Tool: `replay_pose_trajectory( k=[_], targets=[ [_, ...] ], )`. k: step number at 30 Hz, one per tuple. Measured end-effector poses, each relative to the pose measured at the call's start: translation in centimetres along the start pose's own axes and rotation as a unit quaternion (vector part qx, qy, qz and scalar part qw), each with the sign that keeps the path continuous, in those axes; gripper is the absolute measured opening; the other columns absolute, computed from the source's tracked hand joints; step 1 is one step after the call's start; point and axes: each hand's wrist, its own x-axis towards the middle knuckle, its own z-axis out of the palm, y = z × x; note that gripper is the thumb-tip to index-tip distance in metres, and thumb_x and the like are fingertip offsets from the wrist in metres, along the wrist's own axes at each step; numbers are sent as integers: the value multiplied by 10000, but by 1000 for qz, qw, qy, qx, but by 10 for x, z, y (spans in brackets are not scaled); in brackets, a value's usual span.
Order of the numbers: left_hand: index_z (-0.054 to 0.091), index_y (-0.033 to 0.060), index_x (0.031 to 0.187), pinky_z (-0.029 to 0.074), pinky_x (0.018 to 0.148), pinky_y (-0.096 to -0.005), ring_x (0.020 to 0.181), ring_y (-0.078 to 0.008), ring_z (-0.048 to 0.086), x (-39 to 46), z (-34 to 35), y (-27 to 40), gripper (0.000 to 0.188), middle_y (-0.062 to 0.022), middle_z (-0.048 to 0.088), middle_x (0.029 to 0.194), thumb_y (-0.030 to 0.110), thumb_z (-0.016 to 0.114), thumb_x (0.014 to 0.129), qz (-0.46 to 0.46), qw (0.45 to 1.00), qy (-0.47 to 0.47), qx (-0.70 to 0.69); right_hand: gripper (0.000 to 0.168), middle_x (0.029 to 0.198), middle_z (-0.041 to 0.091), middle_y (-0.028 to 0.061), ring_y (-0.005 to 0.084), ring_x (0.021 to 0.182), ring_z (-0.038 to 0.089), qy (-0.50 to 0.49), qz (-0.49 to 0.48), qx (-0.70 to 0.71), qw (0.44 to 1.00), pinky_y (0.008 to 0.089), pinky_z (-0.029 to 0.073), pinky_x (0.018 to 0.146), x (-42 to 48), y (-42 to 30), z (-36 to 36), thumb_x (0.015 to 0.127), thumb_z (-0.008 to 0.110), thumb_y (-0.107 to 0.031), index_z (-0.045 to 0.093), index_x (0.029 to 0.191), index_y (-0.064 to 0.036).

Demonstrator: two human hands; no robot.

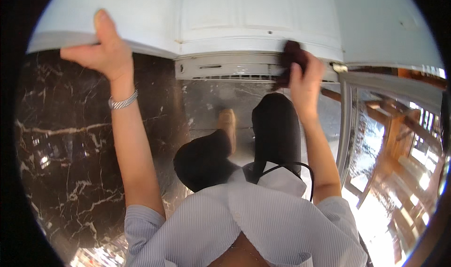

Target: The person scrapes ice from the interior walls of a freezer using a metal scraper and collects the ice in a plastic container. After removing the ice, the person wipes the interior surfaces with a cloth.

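Note:
My right hand (308, 78) grips a dark maroon cloth (293, 57), blurred by motion. The cloth lies against a whitish slotted metal frame strip (225, 67), below a white moulded panel (236, 17). To the left, my left hand (104, 50) is spread, thumb apart from the fingers, at the lower edge of a white wall surface (144, 17). It appears to rest on that edge and holds nothing visible. A woven silver bracelet (123, 99) circles my left wrist.
Dark veined marble (81, 154) spreads along the left. Below the strip is a grey tiled surface (208, 94), with my tan shoe (227, 124) on it. A grey metal frame (347, 126) borders bright glass (373, 136) at the right. A white face mask (283, 180) hangs before me.

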Motion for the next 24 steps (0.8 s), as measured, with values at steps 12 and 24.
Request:
replay_pose_trajectory(
  k=[12,24],
  targets=[
    [281,-62,1068,382,902,-352,978,-208,454,1,-2,-8,562,-181,416,1043,210,681,781,3,1000,-9,-19,259,949,481,207,380,908,467,-263,-63,-14,963,466,396,794,-29,-98,154,658,540,5,544,917,-2],
    [267,-61,1088,403,876,-359,1002,-229,443,1,-4,-1,556,-186,383,1067,213,658,805,2,998,-51,44,136,944,542,97,288,897,466,-369,-241,138,887,377,412,792,-43,-110,192,598,637,-73,659,730,-50]
  ],
)
